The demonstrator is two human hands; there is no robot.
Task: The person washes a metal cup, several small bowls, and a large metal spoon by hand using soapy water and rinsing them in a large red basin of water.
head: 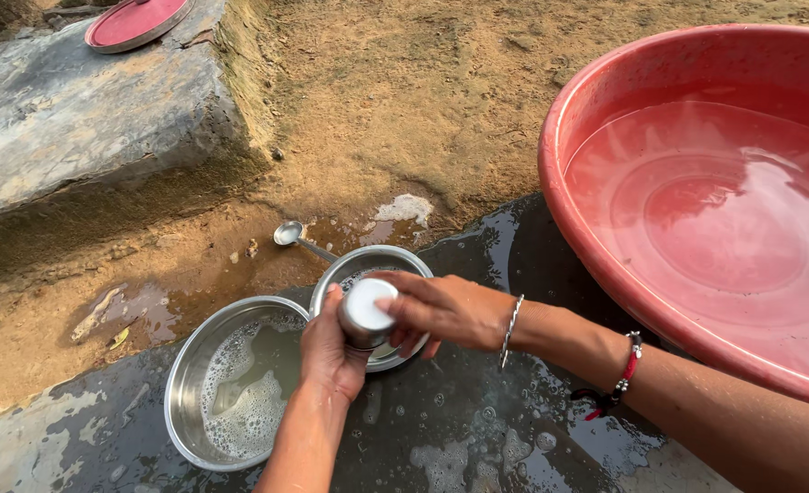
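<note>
Both hands grip one small steel cup [366, 313], the left hand [328, 351] wrapped beneath, the right hand [445, 310] closed over its side, above a soapy steel bowl [194, 383].

Steel cup [366, 315] held between left hand [329, 351] and right hand [445, 309], above near rim of steel plate [368, 265]. Steel bowl [231, 383] with soapy water just left of plate, rims touching. Spoon [297, 239] behind plate. Water-filled basin [696, 201] at right. Lid [135, 22] on stone slab [85, 110], far left corner.
</note>
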